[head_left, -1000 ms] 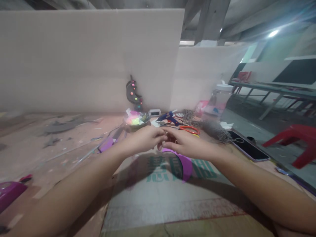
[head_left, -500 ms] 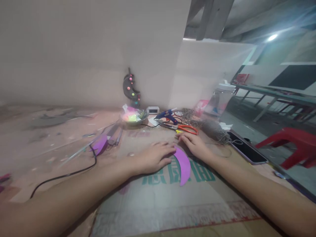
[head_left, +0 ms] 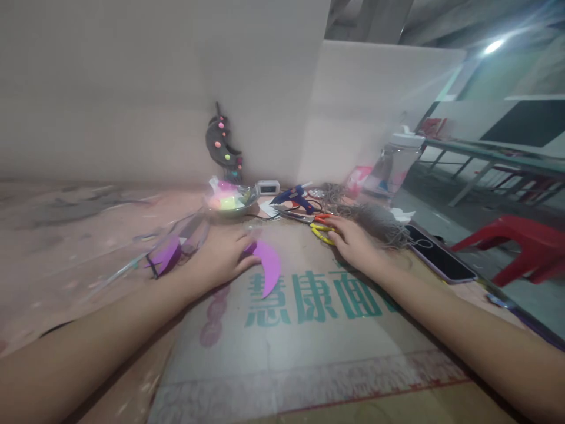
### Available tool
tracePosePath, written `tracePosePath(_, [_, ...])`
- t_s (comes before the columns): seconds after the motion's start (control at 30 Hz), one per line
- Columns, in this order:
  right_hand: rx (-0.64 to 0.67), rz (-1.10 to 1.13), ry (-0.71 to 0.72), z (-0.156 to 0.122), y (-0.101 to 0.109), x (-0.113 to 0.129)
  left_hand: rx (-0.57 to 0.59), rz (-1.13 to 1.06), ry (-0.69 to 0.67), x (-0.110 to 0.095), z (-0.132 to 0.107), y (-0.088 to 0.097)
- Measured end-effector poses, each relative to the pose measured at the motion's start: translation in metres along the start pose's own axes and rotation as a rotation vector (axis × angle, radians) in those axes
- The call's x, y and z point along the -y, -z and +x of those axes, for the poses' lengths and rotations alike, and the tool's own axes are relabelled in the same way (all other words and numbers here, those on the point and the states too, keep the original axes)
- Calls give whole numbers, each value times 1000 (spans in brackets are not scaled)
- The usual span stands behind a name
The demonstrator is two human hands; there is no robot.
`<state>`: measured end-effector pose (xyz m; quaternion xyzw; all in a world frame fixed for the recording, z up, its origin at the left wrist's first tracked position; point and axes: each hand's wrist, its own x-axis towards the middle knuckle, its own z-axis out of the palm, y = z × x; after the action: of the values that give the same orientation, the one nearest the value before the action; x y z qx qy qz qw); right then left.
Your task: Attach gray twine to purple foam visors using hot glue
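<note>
My left hand (head_left: 223, 250) is closed on one end of a purple crescent-shaped paper piece (head_left: 271, 268), thumb and fingers pinching it over the cardboard sheet (head_left: 282, 353). The crescent's free end points down to the right. Towards the back of the sheet, my right hand (head_left: 355, 244) has its fingers curled over the handles of orange-handled scissors (head_left: 322, 218), partly hiding them. A yellow looped handle (head_left: 323, 234) shows beside its thumb. The scissors' blades point left, beside a blue glue gun (head_left: 293, 197).
A bowl of coloured bits (head_left: 232, 203), a small white clock (head_left: 268, 188) and a decorated grey crescent (head_left: 220, 141) stand by the wall. To the right are grey yarn (head_left: 379, 224), a clear bottle (head_left: 399, 162), a phone (head_left: 441, 254) and a red stool (head_left: 521, 241). Purple paper (head_left: 168, 256) lies left.
My left hand has moved left with the purple crescent, uncovering green printing on the cardboard. My right hand has shifted onto the scissors' handles, and the yellow handle shows more fully.
</note>
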<state>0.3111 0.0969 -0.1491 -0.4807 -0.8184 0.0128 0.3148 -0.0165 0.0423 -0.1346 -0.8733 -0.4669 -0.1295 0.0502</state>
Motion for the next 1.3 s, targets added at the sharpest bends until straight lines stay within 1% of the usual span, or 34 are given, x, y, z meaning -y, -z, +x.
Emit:
tracePosePath(0.07, [-133, 60, -56, 0, 3, 1, -58, -37, 28, 5, 1, -5])
tracePosePath(0.1, [-181, 98, -50, -1, 5, 5, -68, -63, 25, 7, 2, -7])
tracePosePath(0.13, [-195, 138, -21, -3, 8, 11, -73, -90, 19, 8, 2, -10])
tracePosePath(0.17, [-170, 176, 24, -5, 10, 17, -71, -113, 14, 9, 2, -12])
tracePosePath(0.2, [-99, 209, 72, -7, 11, 24, -67, -131, 12, 9, 3, -13])
tracePosePath(0.27, [109, 244, 140, -12, 13, 36, -64, -149, 19, 9, 4, -15])
tracePosePath(0.37, [405, 277, 155, -15, 16, 47, -67, -150, 22, 10, 5, -15])
tracePosePath(0.4, [508, 329, 155, -16, 19, 50, -68, -152, 19, 10, 6, -15])
tracePosePath(0.47, [778, 548, 158, -17, 27, 54, -73, -162, 13, 11, 6, -15])
tracePosePath(0.5, [966, 724, 159, -18, 31, 56, -76, -169, 10, 11, 6, -16])
tracePosePath(0.53, [1101, 915, 116, -18, 35, 59, -80, -177, 7, 11, 6, -16])
tracePosePath(0.57, [1088, 1063, 53, -19, 36, 61, -83, -185, 2, 11, 6, -16])
tracePosePath(0.6, [968, 1150, -22, -20, 36, 62, -85, -192, -4, 11, 6, -16])
tracePosePath(0.63, [808, 1165, -85, -21, 35, 64, -88, -198, -9, 11, 6, -15])
tracePosePath(0.67, [693, 1119, -112, -22, 33, 66, -91, -202, -12, 11, 6, -15])
tracePosePath(0.7, [647, 1052, -111, -23, 31, 68, -92, -204, -14, 11, 6, -15])
tracePosePath(0.73, [690, 1001, -92, -25, 29, 71, -91, -206, -16, 11, 5, -15])
tracePosePath(0.77, [793, 995, -63, -28, 28, 74, -90, -206, -17, 11, 5, -14])
tracePosePath(0.8, [919, 1037, -44, -32, 26, 77, -87, -206, -17, 11, 5, -14])
tracePosePath(0.83, [1018, 1125, -50, -36, 26, 81, -86, -206, -16, 11, 5, -14])
tracePosePath(0.87, [1028, 1225, -66, -40, 25, 84, -85, -205, -14, 12, 5, -15])
tracePosePath(0.9, [963, 1245, -97, -43, 24, 86, -85, -204, -12, 12, 5, -15])
tracePosePath(0.93, [848, 1195, -105, -44, 22, 87, -87, -205, -10, 12, 5, -15])
tracePosePath(0.97, [722, 1065, -86, -44, 20, 87, -85, -209, -13, 12, 5, -16])
tracePosePath(1.03, [509, 711, 16, -40, 15, 83, -76, -222, -20, 12, 5, -16])
tracePosePath(1.07, [440, 561, 67, -37, 12, 80, -71, -226, -16, 12, 5, -16])
tracePosePath(1.1, [397, 456, 102, -33, 10, 77, -64, -231, -5, 12, 5, -16])
tracePosePath(1.13, [370, 399, 115, -30, 8, 74, -56, -235, 6, 11, 5, -16])
tracePosePath(1.3, [379, 361, 80, -25, 4, 68, -28, -234, 49, 9, 6, -15])
